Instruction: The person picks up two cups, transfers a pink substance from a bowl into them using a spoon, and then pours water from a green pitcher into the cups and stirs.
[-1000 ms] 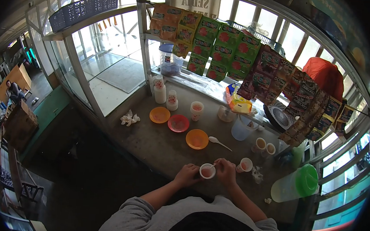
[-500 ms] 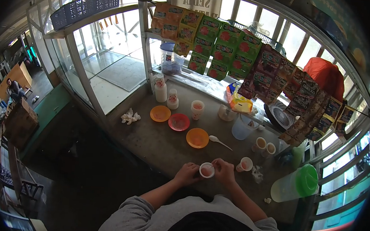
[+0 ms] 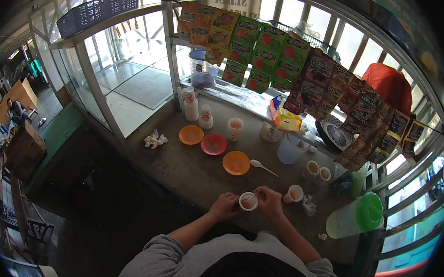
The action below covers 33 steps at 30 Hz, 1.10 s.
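Observation:
Near the counter's front edge stands a white paper cup (image 3: 248, 201) with pinkish contents. My left hand (image 3: 224, 206) is closed round its left side. Above the cup's right rim, my right hand (image 3: 269, 201) pinches a thin white spoon or stick (image 3: 253, 196) whose lower end is inside the cup. Another cup with pink contents (image 3: 294, 194) stands just right of my right hand. Beyond the hands lie an orange plate (image 3: 236, 163) and a white spoon (image 3: 264, 167).
Farther back are a red plate (image 3: 214, 144), another orange plate (image 3: 191, 135), stacked cups (image 3: 191, 109) and a clear pitcher (image 3: 291, 149). A green-lidded jug (image 3: 354, 215) stands right. Sachet strips (image 3: 269, 57) hang above. A person (image 3: 17, 110) sits far left.
The view has shifted slightly. My right hand has lifted a little, and the spoon or stick in the cup shows more clearly. My left hand stays on the cup.

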Motion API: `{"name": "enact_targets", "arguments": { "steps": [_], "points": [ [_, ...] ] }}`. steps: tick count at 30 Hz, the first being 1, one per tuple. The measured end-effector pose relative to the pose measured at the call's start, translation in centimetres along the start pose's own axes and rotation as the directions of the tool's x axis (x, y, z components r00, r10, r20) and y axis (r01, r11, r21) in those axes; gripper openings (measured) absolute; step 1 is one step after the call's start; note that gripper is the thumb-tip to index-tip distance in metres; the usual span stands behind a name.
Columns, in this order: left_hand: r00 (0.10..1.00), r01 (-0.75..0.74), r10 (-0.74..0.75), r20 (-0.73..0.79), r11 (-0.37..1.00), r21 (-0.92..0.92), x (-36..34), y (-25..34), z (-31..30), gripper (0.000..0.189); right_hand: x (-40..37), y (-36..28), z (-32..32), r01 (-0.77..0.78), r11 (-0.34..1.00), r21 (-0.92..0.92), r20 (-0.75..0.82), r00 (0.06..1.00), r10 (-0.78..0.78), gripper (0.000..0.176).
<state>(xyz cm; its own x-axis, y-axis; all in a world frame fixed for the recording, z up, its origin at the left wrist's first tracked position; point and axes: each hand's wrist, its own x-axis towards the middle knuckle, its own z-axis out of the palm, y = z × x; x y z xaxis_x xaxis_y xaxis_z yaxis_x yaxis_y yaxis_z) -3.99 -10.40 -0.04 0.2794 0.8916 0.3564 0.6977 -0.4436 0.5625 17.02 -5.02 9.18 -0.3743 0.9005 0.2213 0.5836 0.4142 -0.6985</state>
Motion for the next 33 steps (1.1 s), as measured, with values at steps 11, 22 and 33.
{"name": "enact_targets", "arguments": {
  "steps": [11, 22, 33],
  "points": [
    [0.999, 0.016, -0.016, 0.033, 1.000, -0.008, 0.0, -0.3, 0.2, 0.048, 0.0, 0.2, 0.0, -0.087, 0.995, 0.051, 0.056, 0.995, 0.084, 0.009],
    [0.996, 0.018, -0.016, 0.083, 1.000, -0.018, 0.7, -0.8, -0.3, 0.046, 0.3, 0.6, -0.1, 0.060, 0.989, -0.138, -0.041, 0.997, -0.067, 0.008],
    [0.998, 0.015, -0.016, 0.057, 1.000, 0.020, 0.4, 0.1, -0.1, 0.047, -0.3, -0.2, -0.3, 0.015, 0.994, -0.105, -0.025, 1.000, -0.018, 0.008]
  ]
}}
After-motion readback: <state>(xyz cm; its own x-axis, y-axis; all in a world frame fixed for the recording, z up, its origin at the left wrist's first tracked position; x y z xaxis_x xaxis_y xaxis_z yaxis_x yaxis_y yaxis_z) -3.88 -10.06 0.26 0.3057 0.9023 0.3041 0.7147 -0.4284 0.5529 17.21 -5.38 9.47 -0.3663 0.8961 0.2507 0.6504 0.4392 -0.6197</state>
